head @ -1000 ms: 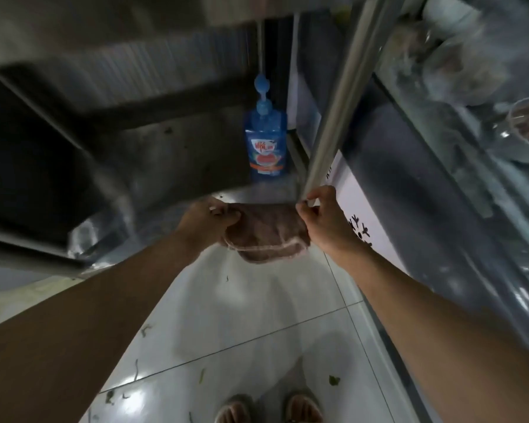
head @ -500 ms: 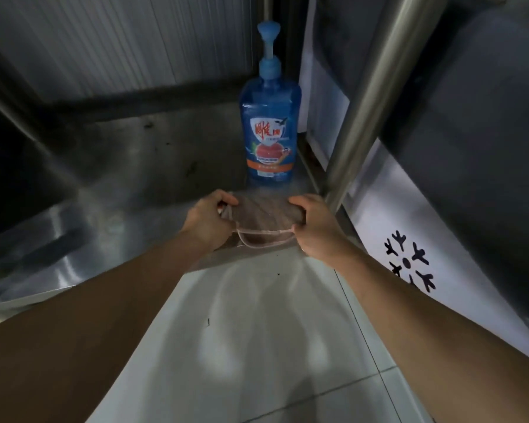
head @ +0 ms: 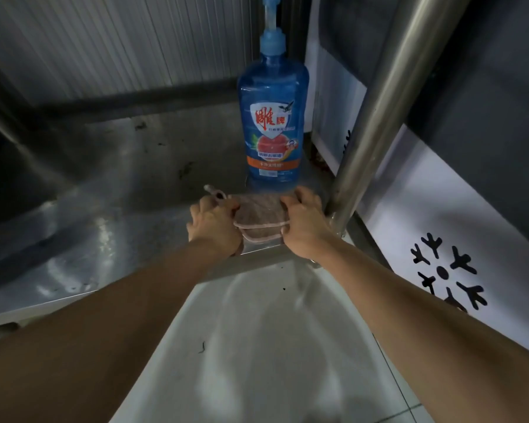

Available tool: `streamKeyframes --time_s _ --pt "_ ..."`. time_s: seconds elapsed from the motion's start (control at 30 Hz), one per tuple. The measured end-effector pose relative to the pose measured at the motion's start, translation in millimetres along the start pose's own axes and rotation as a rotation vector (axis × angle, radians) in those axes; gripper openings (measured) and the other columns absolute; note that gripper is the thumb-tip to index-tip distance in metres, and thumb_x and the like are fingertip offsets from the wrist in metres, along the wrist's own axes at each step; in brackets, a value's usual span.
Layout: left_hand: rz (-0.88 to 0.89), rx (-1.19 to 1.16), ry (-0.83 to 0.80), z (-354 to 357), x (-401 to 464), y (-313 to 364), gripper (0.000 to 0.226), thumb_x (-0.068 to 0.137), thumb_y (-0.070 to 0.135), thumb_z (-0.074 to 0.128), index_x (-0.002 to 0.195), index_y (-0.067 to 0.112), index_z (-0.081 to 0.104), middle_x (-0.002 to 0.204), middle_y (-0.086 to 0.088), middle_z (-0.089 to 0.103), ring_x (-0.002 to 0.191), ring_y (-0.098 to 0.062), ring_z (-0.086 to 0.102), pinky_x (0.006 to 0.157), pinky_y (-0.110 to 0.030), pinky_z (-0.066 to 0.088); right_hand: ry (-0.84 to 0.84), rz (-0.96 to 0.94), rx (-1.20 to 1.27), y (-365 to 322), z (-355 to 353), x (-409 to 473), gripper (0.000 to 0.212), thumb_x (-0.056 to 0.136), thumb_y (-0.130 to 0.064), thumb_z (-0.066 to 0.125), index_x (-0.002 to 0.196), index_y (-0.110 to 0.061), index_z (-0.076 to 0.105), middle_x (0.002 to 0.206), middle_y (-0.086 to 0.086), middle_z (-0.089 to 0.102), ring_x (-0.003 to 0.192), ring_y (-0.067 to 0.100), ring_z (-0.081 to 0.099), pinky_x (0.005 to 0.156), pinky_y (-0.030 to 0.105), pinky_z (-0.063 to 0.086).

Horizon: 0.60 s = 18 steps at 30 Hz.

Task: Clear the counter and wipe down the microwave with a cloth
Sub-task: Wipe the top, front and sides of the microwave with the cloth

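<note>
One view only, from a wide-angle camera on the person's head, so no second view overlaps it. It looks forward and steeply down along both outstretched forearms to a low steel shelf (head: 110, 190) and the tiled floor (head: 257, 346) below, with straight lines bowed toward the edges. The hands (head: 214, 227) sit near the middle at arm's reach, a blue bottle (head: 272, 117) just beyond them, a steel post (head: 379, 102) close on the right, and a white panel (head: 471, 209) behind it.

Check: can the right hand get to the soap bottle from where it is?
Probably yes. The right hand grips the cloth just in front of the soap bottle, nothing between them, but it must release the cloth first.
</note>
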<state>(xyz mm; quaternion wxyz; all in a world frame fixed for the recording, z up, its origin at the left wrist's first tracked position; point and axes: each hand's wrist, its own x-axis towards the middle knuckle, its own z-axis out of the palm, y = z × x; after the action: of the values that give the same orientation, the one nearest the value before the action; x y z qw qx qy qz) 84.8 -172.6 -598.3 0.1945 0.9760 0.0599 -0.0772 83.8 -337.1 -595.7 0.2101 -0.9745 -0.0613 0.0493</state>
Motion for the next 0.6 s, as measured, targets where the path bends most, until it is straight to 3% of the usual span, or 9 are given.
streamKeyframes --time_s 0.07,0.2,0.3,0.43,0.6 --pt "0.083 0.161 0.041 3 -7 -2 0.063 0.078 0.02 0.064 0.135 0.035 0.043 0.149 -0.003 0.024 0.132 -0.033 0.022 0.105 -0.051 0.027 0.025 -0.043 -0.119 0 3 -5 0.056 0.079 -0.015 0.068 0.13 -0.017 0.044 0.141 0.007 0.029 0.127 0.027 0.029 0.106 0.036 0.034" --pt "0.164 0.373 0.002 3 -14 -8 0.063 0.082 0.031 0.06 0.14 0.031 0.035 0.155 0.0 0.013 0.139 -0.033 0.013 0.109 -0.06 0.015 -0.109 -0.035 -0.276 -1 5 -14 0.067 0.081 -0.026 0.066 0.138 -0.02 0.032 0.146 0.007 0.023 0.129 0.03 0.026 0.109 0.039 0.027" --pt "0.145 0.4 -0.106 -8 -21 -9 0.064 0.088 0.036 0.051 0.145 0.028 0.025 0.155 0.002 0.015 0.14 -0.032 0.014 0.11 -0.058 0.02 -0.153 -0.022 -0.29 -4 -6 -27 0.07 0.082 -0.032 0.064 0.14 -0.017 0.028 0.146 0.007 0.024 0.13 0.032 0.024 0.112 0.041 0.026" --pt "0.124 0.376 -0.178 -41 -43 0 0.051 0.091 0.04 0.045 0.141 0.032 0.035 0.155 0.002 0.017 0.138 -0.03 0.02 0.108 -0.053 0.027 -0.225 0.002 -0.223 -18 -38 -57 0.073 0.085 -0.034 0.063 0.144 -0.016 0.022 0.152 0.006 0.018 0.137 0.031 0.018 0.113 0.04 0.024" --pt "0.128 0.406 -0.323 -99 -83 29 0.045 0.096 0.041 0.038 0.139 0.029 0.037 0.158 0.002 0.013 0.141 -0.031 0.016 0.112 -0.054 0.023 -0.328 0.039 -0.196 -48 -102 -93 0.07 0.088 -0.03 0.06 0.143 -0.012 0.022 0.15 0.011 0.019 0.137 0.033 0.018 0.11 0.042 0.027"
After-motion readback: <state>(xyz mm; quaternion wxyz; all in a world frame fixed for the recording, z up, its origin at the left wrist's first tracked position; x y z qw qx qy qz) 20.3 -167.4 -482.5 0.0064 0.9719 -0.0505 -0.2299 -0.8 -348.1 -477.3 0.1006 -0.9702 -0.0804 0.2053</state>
